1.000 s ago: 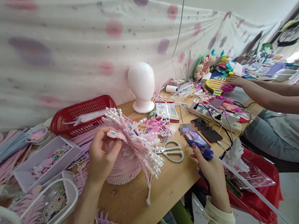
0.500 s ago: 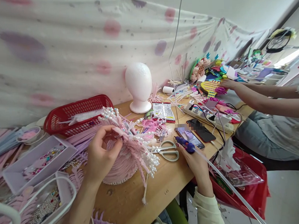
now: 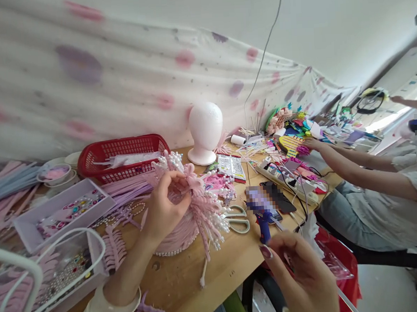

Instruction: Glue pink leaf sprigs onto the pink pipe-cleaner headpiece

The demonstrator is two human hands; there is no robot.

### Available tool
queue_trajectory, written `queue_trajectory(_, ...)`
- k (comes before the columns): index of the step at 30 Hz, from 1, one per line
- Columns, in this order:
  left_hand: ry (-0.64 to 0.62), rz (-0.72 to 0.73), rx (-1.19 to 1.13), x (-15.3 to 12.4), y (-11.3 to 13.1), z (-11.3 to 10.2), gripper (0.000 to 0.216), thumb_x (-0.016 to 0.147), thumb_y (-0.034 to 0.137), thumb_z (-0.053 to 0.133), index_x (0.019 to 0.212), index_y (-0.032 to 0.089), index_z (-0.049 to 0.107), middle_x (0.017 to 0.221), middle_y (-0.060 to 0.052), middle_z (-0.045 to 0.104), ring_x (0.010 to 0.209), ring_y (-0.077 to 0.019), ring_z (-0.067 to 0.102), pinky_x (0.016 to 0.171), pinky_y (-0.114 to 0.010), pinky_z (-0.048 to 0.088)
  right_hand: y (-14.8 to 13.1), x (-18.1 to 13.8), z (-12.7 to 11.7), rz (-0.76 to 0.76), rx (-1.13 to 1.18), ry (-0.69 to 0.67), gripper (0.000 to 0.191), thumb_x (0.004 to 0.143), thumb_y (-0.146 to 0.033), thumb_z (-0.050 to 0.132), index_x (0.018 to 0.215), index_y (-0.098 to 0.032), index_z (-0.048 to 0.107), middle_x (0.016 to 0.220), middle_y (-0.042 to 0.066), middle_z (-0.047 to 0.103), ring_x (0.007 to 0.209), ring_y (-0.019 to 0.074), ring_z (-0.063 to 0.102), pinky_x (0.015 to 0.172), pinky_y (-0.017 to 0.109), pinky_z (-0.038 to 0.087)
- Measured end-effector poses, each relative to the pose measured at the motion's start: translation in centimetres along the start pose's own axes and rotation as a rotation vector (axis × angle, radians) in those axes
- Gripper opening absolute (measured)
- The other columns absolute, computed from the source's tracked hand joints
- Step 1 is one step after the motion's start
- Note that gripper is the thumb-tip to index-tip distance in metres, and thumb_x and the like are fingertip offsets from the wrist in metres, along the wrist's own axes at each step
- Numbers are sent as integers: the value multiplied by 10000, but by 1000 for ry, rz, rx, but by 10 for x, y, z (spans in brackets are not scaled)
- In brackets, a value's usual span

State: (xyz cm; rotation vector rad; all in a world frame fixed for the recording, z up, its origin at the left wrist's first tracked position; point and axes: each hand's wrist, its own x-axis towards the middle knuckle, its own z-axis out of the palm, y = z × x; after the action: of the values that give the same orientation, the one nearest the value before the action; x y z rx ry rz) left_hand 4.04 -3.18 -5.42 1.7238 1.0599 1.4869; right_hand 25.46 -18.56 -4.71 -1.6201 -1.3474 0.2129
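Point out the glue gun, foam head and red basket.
Glue gun [image 3: 264, 229], head view: its blue handle.
Foam head [image 3: 206, 127], head view: its front.
Red basket [image 3: 126, 173], head view: its front wall.

I look over the wooden bench [image 3: 181, 295], where a foam mannequin head [image 3: 207, 128], a red plastic basket [image 3: 125, 174], scissors [image 3: 239, 226], two smartphones [image 3: 288, 206] side by side and a power strip [image 3: 303, 189] lie.

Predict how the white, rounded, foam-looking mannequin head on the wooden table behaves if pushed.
The mannequin head looks like matte foam, so it's probably light. Its bulky top over a narrower neck suggests high pushes could tip it. Toppled, something so rounded might roll.
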Motion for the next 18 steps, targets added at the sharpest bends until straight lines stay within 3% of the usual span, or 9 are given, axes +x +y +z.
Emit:
queue_trajectory(2, 13, -16, -64, -1, -1, 3, 263, 766, 139, 649, 992, 212, 536, 904, -12, 644, 815, -154, 636, 774, -301, 530, -33, 24, 24, -197, -13, 41, 203, 866, -378, 688, 983, -229, 614, 844, 21, 628, 726, 174, 571, 656, 278, 470)
queue_trajectory(4, 13, -26, -104, -2, -1, 4, 267, 761, 132, 649, 984, 208, 523, 897, -16, 650, 822, -154, 643, 779, -300, 533, -56, 49, 51, -337, -85, 3, 322, 863, -383, 686, 1137, -240, 596, 1034, 62, 659, 888, 213, 607, 766, 329, 489)
queue_trajectory(6, -1, -33, -114, -2, -1, 2, 257, 758, 122, 643, 973, 205, 529, 900, -19, 664, 838, -157, 653, 784, -295, 533, -68, 71, 76, -398, -166, -18, 284, 869, -399, 663, 1092, -230, 614, 1042, 78, 677, 956, 250, 605, 819, 376, 475)
queue_trajectory(8, -33, -37, -116, -1, -2, -4, 225, 766, 124, 637, 957, 205, 551, 914, -21, 682, 859, -160, 662, 788, -288, 531, -73, 84, 92, -435, -252, -25, 146, 893, -368, 619, 909, -224, 641, 896, 57, 693, 899, 250, 602, 817, 377, 448)
queue_trajectory(11, -120, -36, -110, 5, -6, -16, 132, 781, 133, 624, 891, 203, 603, 869, -10, 694, 813, -158, 657, 745, -275, 522, -71, 88, 99, -426, -294, -22, 143, 894, -333, 595, 813, -225, 644, 760, 27, 681, 787, 225, 600, 750, 335, 419)
queue_trajectory(18, -198, -93, 58, 18, -30, -35, 125, 714, 83, 662, 773, 192, 652, 816, -19, 707, 764, -193, 640, 698, -302, 476, -63, 74, 94, -372, -325, 8, 120, 840, -340, 620, 853, -224, 651, 742, 22, 679, 741, 210, 608, 668, 293, 417)
